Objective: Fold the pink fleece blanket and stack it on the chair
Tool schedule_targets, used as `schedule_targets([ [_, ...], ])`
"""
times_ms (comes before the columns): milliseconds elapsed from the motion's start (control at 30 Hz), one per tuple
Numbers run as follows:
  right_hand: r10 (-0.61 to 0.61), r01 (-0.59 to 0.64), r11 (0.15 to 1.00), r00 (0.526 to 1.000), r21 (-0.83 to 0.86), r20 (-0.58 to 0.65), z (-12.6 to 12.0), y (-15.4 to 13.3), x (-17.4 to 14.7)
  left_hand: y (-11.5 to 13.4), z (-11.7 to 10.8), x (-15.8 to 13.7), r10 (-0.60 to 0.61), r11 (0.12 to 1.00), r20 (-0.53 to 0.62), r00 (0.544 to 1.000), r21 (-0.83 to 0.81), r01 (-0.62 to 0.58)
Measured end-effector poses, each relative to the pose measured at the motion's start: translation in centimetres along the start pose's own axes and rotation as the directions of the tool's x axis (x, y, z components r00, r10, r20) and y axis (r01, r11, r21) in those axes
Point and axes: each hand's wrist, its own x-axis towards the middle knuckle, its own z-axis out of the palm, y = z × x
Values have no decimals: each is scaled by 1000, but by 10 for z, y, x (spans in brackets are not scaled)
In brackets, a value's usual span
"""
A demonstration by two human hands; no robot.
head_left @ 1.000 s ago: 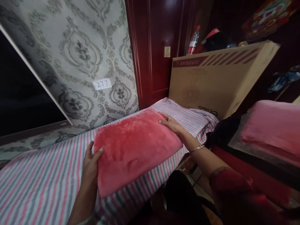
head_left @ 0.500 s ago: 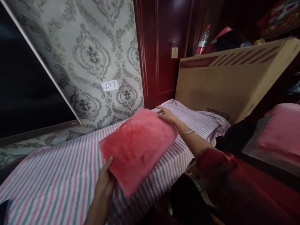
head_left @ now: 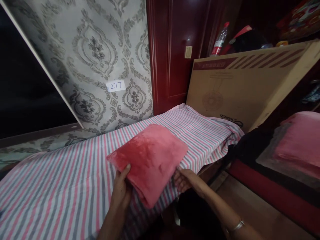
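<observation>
A folded pink plush cloth [head_left: 150,160] lies on a striped sheet [head_left: 67,173], its nearest corner toward me. My left hand [head_left: 122,186] grips its near left edge, thumb on top and the other fingers hidden beneath. Layered folds show along that edge. Beside the cloth's near right edge is my right hand [head_left: 186,180], fingers slightly bent and apart, with nothing visible in them. Whether its fingertips touch the cloth I cannot tell.
A large cardboard box [head_left: 240,86] leans at the back right, with a plastic bottle [head_left: 220,40] behind it. More pink plush fabric [head_left: 300,140] is piled at the right. A dark screen [head_left: 32,80] stands at left, against patterned wallpaper [head_left: 97,43].
My right hand has left the cloth's far right corner and come down to its near right edge. The cloth's far edge sits slightly lower in view; my left hand keeps its grip.
</observation>
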Motion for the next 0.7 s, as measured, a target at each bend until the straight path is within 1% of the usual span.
schedule_targets([
  [33, 32, -37, 997, 997, 68, 69, 7, 5, -4, -2, 2, -1, 38, 999, 18, 999, -2, -38],
  [67, 29, -48, 988, 991, 149, 128, 15, 9, -6, -4, 3, -2, 71, 997, 32, 997, 0, -71],
  [100, 3, -44, 970, 986, 238, 169, 22, 12, -6, -6, 2, -3, 99, 995, 41, 994, 6, -99],
  [133, -33, -29, 945, 982, 326, 183, 29, 16, -4, -8, 0, -3, 119, 993, 42, 992, 15, -120],
  [167, -69, -5, 915, 983, 404, 170, 36, 18, -2, -9, -3, -3, 127, 991, 35, 991, 24, -128],
  [233, -110, 49, 856, 990, 514, 90, 48, 21, 6, -12, -12, -3, 114, 993, 14, 993, 41, -114],
  [333, -129, 131, 796, 991, 590, -46, 62, 14, 16, -13, -24, -2, 66, 996, 2, 998, 53, -66],
  [400, -143, 196, 784, 980, 589, -136, 66, -1, 18, -13, -27, -3, 51, 997, 30, 998, 52, -53],
  [433, -166, 245, 784, 968, 570, -188, 66, -11, 17, -13, -27, -5, 48, 997, 45, 998, 53, -50],
  [500, -250, 369, 786, 923, 496, -291, 61, -29, 11, -15, -27, -10, 29, 997, 83, 996, 71, -35],
  [567, -346, 476, 785, 868, 397, -357, 50, -41, 3, -20, -28, -15, -24, 993, 139, 990, 121, 7],
  [600, -375, 504, 790, 848, 350, -374, 43, -42, -1, -23, -31, -18, -61, 986, 168, 984, 163, 33],
  [633, -382, 508, 803, 841, 313, -384, 35, -40, -5, -26, -34, -19, -98, 975, 193, 976, 213, 56],
  [700, -329, 452, 848, 859, 276, -393, 20, -28, -11, -31, -44, -20, -163, 944, 212, 963, 316, 90],
])
